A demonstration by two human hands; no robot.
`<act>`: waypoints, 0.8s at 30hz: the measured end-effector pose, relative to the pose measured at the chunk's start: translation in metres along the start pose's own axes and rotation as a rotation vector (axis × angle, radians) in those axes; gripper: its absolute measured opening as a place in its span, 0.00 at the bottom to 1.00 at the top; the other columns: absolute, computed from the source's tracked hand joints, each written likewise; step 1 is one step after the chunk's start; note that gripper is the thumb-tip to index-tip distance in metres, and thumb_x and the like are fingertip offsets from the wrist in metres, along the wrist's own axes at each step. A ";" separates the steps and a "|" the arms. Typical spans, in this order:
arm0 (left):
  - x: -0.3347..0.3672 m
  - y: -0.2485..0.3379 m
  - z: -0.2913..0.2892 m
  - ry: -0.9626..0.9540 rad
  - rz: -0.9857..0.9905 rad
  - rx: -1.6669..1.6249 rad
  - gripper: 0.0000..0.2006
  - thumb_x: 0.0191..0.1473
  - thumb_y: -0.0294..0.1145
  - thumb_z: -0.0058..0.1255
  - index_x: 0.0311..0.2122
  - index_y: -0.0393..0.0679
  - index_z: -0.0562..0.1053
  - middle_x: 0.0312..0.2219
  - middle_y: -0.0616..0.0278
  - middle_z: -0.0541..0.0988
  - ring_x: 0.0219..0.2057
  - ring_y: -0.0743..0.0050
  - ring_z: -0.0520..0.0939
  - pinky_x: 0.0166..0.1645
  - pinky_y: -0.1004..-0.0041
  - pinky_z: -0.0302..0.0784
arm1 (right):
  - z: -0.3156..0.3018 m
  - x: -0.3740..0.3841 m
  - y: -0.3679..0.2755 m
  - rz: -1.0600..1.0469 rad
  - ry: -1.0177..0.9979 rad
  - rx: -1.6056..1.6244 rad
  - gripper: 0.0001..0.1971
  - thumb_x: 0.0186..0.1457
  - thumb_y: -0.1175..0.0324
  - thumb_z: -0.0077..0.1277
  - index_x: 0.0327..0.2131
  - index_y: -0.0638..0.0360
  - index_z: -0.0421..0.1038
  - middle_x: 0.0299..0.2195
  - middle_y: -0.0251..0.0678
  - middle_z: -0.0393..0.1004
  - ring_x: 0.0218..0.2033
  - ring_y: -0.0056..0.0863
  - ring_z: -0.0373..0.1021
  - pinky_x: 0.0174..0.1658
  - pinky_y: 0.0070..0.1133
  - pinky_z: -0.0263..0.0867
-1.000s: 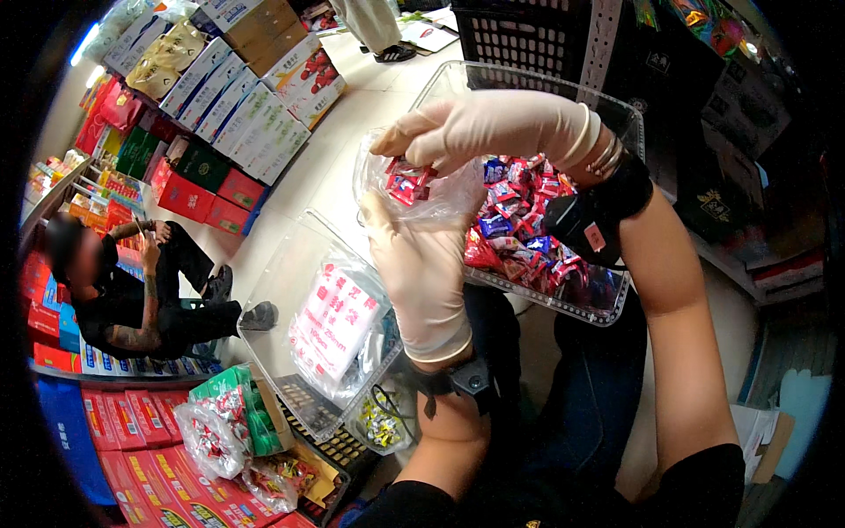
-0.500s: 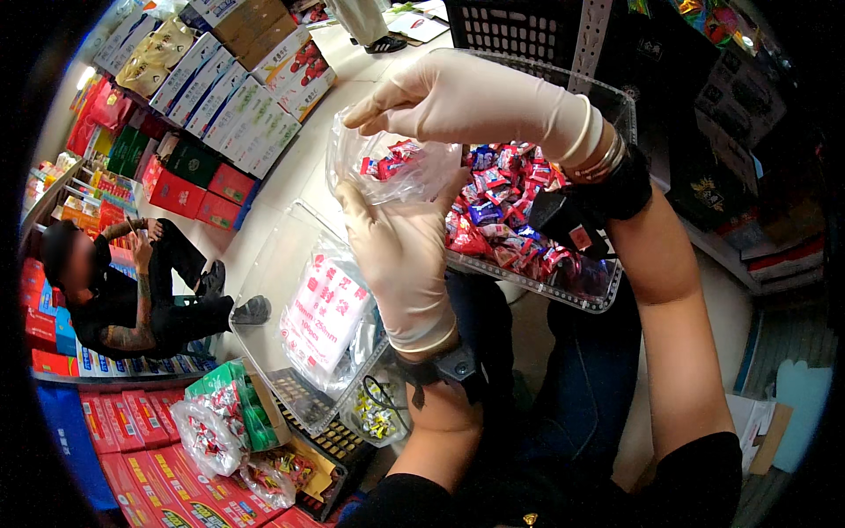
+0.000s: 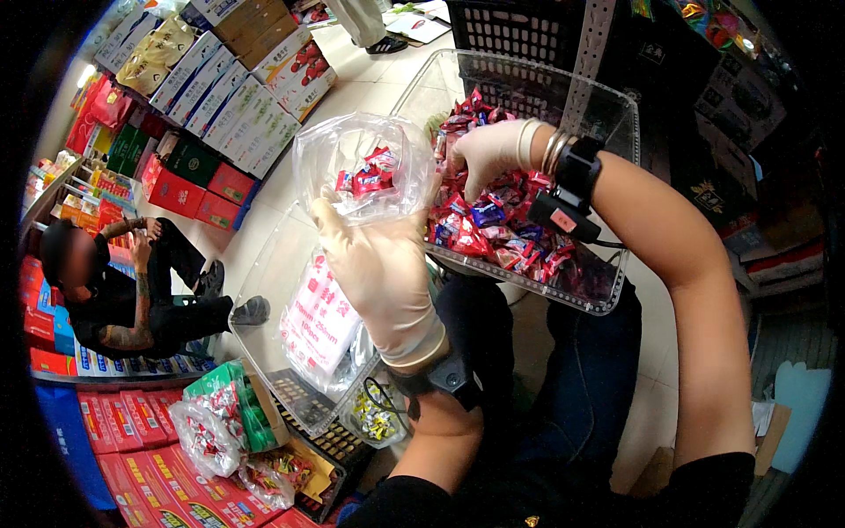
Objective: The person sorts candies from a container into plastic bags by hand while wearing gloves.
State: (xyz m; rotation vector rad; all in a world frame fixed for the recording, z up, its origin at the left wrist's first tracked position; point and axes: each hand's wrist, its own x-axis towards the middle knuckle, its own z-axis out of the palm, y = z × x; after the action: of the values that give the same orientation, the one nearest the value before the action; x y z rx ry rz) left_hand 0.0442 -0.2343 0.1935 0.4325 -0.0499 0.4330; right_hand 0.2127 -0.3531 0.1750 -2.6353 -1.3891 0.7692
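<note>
My left hand, in a pale thin glove, grips a clear plastic bag from below, its thumb and fingers at either side. Several red wrapped candies lie inside the bag. To its right is a clear plastic bin heaped with red, blue and pink wrapped candies. My right hand, gloved too, reaches down into the heap, thumb and fingers curved and apart, with the fingertips partly hidden. Nothing shows lifted in it.
A second clear bin below my left hand holds a white packet of bags. Bagged candies lie on red boxes at lower left. A person sits at left, near stacked cartons. A black crate stands behind the candy bin.
My right hand has moved from above the bag, right and down into the candy heap. My left hand has shifted slightly left with the bag, whose mouth is now spread wider.
</note>
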 end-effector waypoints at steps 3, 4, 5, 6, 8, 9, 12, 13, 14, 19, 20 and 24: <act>0.001 -0.002 -0.001 -0.032 -0.023 -0.016 0.24 0.63 0.47 0.27 0.59 0.43 0.53 0.60 0.47 0.56 0.61 0.41 0.55 0.57 0.28 0.47 | 0.021 0.004 -0.004 -0.080 0.203 -0.032 0.27 0.27 0.58 0.66 0.34 0.64 0.74 0.30 0.47 0.75 0.32 0.39 0.73 0.40 0.28 0.69; 0.001 -0.004 0.000 -0.022 -0.026 -0.018 0.24 0.63 0.47 0.27 0.58 0.43 0.53 0.60 0.47 0.56 0.61 0.41 0.55 0.57 0.28 0.47 | 0.042 0.020 0.007 -0.053 0.335 -0.113 0.27 0.26 0.58 0.66 0.34 0.64 0.73 0.30 0.47 0.75 0.33 0.39 0.73 0.40 0.29 0.69; 0.001 -0.003 -0.001 -0.011 -0.020 -0.017 0.24 0.63 0.47 0.27 0.58 0.43 0.53 0.60 0.47 0.56 0.61 0.41 0.55 0.57 0.28 0.47 | 0.051 0.028 0.004 -0.036 0.467 -0.197 0.27 0.26 0.59 0.67 0.33 0.64 0.73 0.30 0.48 0.75 0.33 0.39 0.73 0.40 0.30 0.69; 0.001 -0.003 -0.002 0.000 -0.016 -0.018 0.24 0.63 0.47 0.27 0.58 0.43 0.54 0.60 0.47 0.56 0.60 0.41 0.56 0.58 0.28 0.47 | 0.056 0.030 0.010 -0.049 0.401 -0.132 0.27 0.28 0.60 0.66 0.35 0.64 0.72 0.31 0.48 0.75 0.32 0.40 0.73 0.39 0.30 0.69; 0.000 -0.001 -0.005 0.013 -0.017 -0.013 0.24 0.63 0.46 0.30 0.59 0.45 0.54 0.58 0.50 0.59 0.59 0.45 0.60 0.57 0.33 0.54 | 0.031 0.018 0.003 -0.062 0.198 -0.034 0.27 0.29 0.61 0.65 0.37 0.63 0.72 0.31 0.48 0.75 0.31 0.41 0.73 0.37 0.30 0.70; 0.000 0.000 -0.006 0.019 -0.015 -0.010 0.24 0.63 0.46 0.31 0.59 0.46 0.54 0.57 0.51 0.61 0.58 0.47 0.62 0.57 0.36 0.57 | 0.023 0.017 0.004 -0.071 0.097 0.014 0.26 0.30 0.62 0.65 0.38 0.62 0.72 0.31 0.48 0.75 0.30 0.41 0.73 0.37 0.29 0.70; 0.000 0.001 -0.004 0.059 -0.002 -0.032 0.23 0.63 0.46 0.28 0.58 0.42 0.55 0.59 0.47 0.57 0.60 0.41 0.57 0.58 0.29 0.47 | 0.010 0.008 0.016 0.000 -0.012 0.417 0.18 0.40 0.64 0.61 0.36 0.62 0.73 0.24 0.35 0.74 0.25 0.24 0.70 0.28 0.21 0.67; 0.000 0.002 -0.005 0.062 -0.006 -0.044 0.23 0.63 0.46 0.28 0.57 0.42 0.56 0.59 0.47 0.58 0.60 0.42 0.57 0.58 0.29 0.47 | 0.003 0.005 0.018 0.021 -0.043 0.499 0.17 0.41 0.63 0.61 0.36 0.61 0.73 0.24 0.32 0.73 0.24 0.21 0.69 0.28 0.19 0.67; 0.001 0.001 -0.005 0.067 -0.008 -0.056 0.23 0.63 0.46 0.28 0.57 0.42 0.56 0.58 0.47 0.58 0.60 0.42 0.57 0.58 0.29 0.47 | 0.000 0.001 0.020 0.003 -0.018 0.545 0.16 0.43 0.63 0.60 0.36 0.61 0.72 0.24 0.29 0.73 0.23 0.18 0.67 0.27 0.18 0.65; 0.000 0.003 -0.004 0.043 0.003 -0.028 0.23 0.63 0.46 0.29 0.58 0.43 0.55 0.58 0.48 0.59 0.59 0.43 0.59 0.57 0.31 0.50 | -0.007 -0.004 0.018 -0.043 -0.152 1.092 0.09 0.50 0.67 0.55 0.35 0.57 0.73 0.26 0.26 0.72 0.27 0.16 0.65 0.30 0.18 0.66; -0.002 0.005 -0.005 0.040 -0.007 -0.037 0.24 0.63 0.46 0.29 0.59 0.44 0.54 0.58 0.49 0.59 0.59 0.44 0.59 0.57 0.32 0.53 | -0.009 -0.003 0.014 -0.039 -0.113 1.137 0.08 0.50 0.68 0.55 0.34 0.57 0.73 0.27 0.26 0.72 0.29 0.16 0.66 0.32 0.18 0.66; 0.000 -0.001 -0.006 0.007 -0.064 -0.058 0.25 0.63 0.47 0.30 0.60 0.45 0.53 0.59 0.51 0.57 0.59 0.46 0.60 0.56 0.33 0.56 | 0.001 0.004 0.036 -0.012 -0.040 1.469 0.06 0.50 0.68 0.55 0.32 0.57 0.74 0.29 0.27 0.74 0.31 0.19 0.67 0.37 0.20 0.68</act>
State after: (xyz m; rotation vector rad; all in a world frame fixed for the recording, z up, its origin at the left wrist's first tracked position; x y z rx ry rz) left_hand 0.0448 -0.2325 0.1874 0.3743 -0.0417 0.3690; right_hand 0.2414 -0.3707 0.1626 -1.4111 -0.4014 1.1715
